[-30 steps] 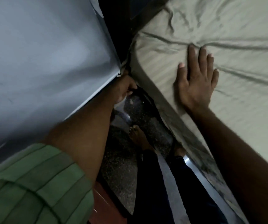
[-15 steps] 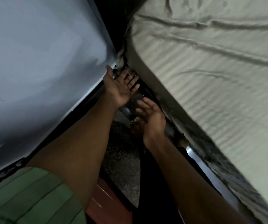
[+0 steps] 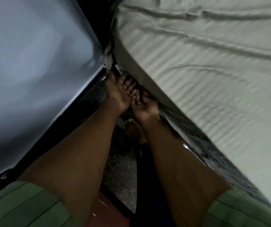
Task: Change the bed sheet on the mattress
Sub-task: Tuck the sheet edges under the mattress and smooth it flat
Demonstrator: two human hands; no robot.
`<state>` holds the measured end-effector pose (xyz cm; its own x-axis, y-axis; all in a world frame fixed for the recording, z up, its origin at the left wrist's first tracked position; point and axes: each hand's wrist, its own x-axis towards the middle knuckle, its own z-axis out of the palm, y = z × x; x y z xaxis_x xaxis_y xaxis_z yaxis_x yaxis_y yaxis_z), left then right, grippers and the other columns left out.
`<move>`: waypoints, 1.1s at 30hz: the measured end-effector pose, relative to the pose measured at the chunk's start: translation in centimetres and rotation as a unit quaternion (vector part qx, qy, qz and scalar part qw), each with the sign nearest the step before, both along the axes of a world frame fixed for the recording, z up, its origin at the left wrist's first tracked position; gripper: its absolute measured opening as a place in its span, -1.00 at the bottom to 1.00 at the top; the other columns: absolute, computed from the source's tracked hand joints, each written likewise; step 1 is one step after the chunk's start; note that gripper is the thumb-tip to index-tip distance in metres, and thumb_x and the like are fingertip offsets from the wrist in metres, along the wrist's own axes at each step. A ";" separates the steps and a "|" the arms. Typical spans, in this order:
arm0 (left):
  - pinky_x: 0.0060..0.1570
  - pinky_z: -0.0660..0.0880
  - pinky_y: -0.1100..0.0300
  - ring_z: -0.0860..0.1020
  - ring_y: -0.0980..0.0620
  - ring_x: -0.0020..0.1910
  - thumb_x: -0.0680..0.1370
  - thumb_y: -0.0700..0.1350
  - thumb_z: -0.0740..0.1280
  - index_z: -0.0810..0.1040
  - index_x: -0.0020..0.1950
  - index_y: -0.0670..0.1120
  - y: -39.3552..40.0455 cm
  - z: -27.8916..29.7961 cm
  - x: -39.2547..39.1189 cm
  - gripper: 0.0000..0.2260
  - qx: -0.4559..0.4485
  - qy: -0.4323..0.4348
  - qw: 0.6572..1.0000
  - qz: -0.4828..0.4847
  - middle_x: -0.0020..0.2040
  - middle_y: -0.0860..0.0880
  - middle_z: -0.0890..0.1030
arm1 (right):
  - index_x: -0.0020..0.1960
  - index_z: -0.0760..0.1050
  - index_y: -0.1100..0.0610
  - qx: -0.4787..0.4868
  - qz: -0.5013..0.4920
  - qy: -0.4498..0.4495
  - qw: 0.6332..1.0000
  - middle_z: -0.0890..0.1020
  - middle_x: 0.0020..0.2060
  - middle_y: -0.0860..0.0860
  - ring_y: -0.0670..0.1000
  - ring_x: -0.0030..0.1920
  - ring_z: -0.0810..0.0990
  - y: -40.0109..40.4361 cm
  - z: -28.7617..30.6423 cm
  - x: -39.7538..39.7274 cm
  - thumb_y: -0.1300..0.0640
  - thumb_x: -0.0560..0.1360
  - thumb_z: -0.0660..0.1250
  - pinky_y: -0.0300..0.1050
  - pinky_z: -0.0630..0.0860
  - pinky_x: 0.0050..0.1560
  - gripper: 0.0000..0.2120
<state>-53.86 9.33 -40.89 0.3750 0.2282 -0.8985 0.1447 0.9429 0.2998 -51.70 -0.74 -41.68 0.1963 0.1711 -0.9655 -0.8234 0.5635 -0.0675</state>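
**Q:** So where are the hands relative to the mattress (image 3: pixel 147 89) right now?

**A:** Both are down at its near corner, in the dark gap between the mattress and the grey panel (image 3: pixel 33 63) to the left of it. The left hand (image 3: pixel 118 92) is palm up, fingers spread and straight, reaching in under the corner, with the thumb out toward the panel's edge. The right hand (image 3: pixel 143 106) sits just below it, also palm up, fingers loosely curled toward the mattress side. Fingertips of the two hands look like they touch or overlap, hard to be sure in that shadow. Can't tell if the right one is actually pinching fabric.

**Q:** And the sheet?

**A:** The sheet (image 3: pixel 213 79) is pale with faint stripes and covers the top of the mattress, wrinkled in long creases. At the corner a bunched bit of it (image 3: pixel 109 54) hangs down just above the left fingertips.

**Q:** Arms?

**A:** Both forearms are stretched out straight from green sleeves (image 3: pixel 17 207) at the bottom, converging on that corner. A bare foot (image 3: pixel 134 130) shows on the speckled floor (image 3: pixel 120 177) under the right wrist.
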 end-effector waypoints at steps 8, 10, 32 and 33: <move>-0.04 0.60 0.18 0.66 -0.05 -0.01 0.59 0.04 0.34 0.67 -0.08 -0.04 -5.0 -0.1 -1.5 -0.80 0.102 0.135 0.985 -0.037 -0.04 -0.04 0.73 | 0.04 0.56 0.28 0.088 0.077 -0.027 0.993 0.73 -0.21 0.15 0.02 -0.22 0.67 0.4 3.4 0.8 0.35 0.70 0.09 -0.03 0.36 0.44 -0.74; 0.18 0.56 0.06 0.64 -0.07 0.06 0.59 0.07 0.29 0.67 -0.01 -0.09 -5.8 -1.2 -2.5 -0.73 0.114 0.168 0.977 -0.070 0.08 -0.07 0.70 | 0.38 0.45 0.29 0.063 0.077 -0.056 0.993 0.67 0.16 0.25 0.06 -0.21 0.64 0.1 4.6 -0.1 0.44 0.67 0.07 0.04 0.42 0.34 -0.65; -0.33 0.41 0.28 0.56 0.18 -0.42 0.64 -0.06 0.25 0.57 -0.09 0.01 -38.3 31.2 -4.3 -0.84 0.089 0.145 0.955 -0.244 -0.23 0.09 0.62 | 0.00 0.52 0.08 -0.084 0.239 -0.078 0.964 0.65 -0.16 0.04 0.01 -0.28 0.57 -38.7 31.3 -1.4 0.05 0.63 0.21 -0.16 0.47 -0.22 -0.84; -0.34 0.42 0.29 0.56 0.18 -0.41 0.64 -0.05 0.26 0.58 -0.09 0.00 -40.4 32.7 -4.6 -0.84 0.089 0.145 0.952 -0.254 -0.23 0.08 0.63 | 0.00 0.53 0.10 -0.099 0.244 -0.088 0.961 0.65 -0.17 0.05 0.01 -0.29 0.56 -40.7 33.0 -1.6 0.07 0.62 0.22 -0.16 0.47 -0.23 -0.85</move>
<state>-58.47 -31.10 -8.23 0.2199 0.2429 -0.9448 0.6689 0.6674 0.3273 -53.29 -41.43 -8.71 0.3028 0.1012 -0.9477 -0.9521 0.0759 -0.2961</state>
